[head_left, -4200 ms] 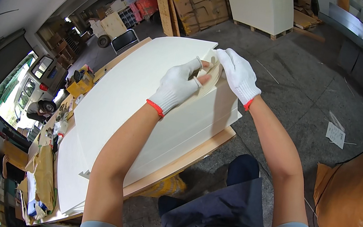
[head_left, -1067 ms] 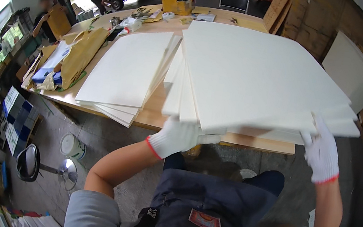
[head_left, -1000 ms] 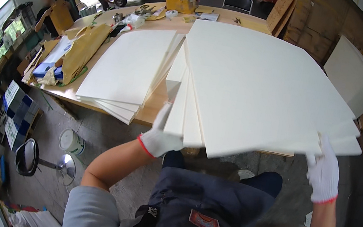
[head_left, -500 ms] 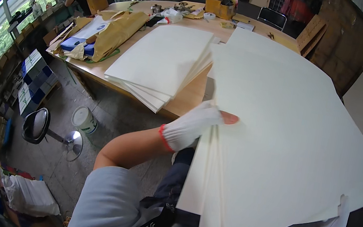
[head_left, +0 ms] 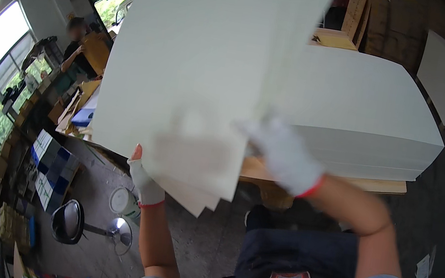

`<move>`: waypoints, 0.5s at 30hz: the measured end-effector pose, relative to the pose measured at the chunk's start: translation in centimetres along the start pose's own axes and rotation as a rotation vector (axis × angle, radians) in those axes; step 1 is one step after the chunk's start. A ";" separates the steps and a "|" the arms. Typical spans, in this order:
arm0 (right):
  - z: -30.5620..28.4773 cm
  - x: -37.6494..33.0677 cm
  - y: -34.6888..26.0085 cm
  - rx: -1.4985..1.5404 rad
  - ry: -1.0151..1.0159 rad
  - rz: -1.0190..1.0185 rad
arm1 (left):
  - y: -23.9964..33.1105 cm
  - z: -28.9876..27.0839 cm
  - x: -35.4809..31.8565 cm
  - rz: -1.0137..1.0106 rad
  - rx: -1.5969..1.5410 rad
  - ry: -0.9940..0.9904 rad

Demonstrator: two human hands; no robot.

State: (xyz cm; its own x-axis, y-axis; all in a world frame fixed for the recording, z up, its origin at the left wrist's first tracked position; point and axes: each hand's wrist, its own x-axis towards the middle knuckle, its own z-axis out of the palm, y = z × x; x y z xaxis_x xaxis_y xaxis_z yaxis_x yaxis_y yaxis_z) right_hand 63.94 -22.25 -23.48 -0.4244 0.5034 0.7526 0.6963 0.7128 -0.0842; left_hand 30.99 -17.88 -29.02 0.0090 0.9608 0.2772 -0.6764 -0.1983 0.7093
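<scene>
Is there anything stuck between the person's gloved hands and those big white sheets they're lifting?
Nothing visible. The left hand grips the lower edge of the lifted white sheets directly, and the right hand, blurred, lies flat against their front face. Only the white gloves come between skin and sheet.

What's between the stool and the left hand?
In the head view, a white bucket on the floor sits between the stool and the left hand.

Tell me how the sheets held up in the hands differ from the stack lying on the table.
The held sheets are few, raised and tilted, gripped by the left hand and right hand. The stack is thick, lies flat on the table, untouched. Both are large, plain white boards.
</scene>
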 end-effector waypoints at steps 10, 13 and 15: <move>23.2 0.8 5.2 1.426 0.056 1.490 | -9.0 -10.9 8.9 -0.239 0.228 0.629; 23.5 0.8 4.3 1.361 0.133 1.482 | -8.6 -11.4 8.6 -0.246 0.122 0.608; 24.3 0.3 5.0 1.390 0.163 1.445 | -9.0 -11.1 9.0 -0.234 0.118 0.588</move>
State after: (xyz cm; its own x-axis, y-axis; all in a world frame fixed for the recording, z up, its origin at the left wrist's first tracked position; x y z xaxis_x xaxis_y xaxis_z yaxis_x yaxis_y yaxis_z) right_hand 53.27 -6.70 -39.56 0.0323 0.9581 -0.2848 -0.4586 -0.2389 -0.8559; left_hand 28.98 -5.28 -40.09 -0.2814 0.9206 -0.2707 -0.6193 0.0413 0.7841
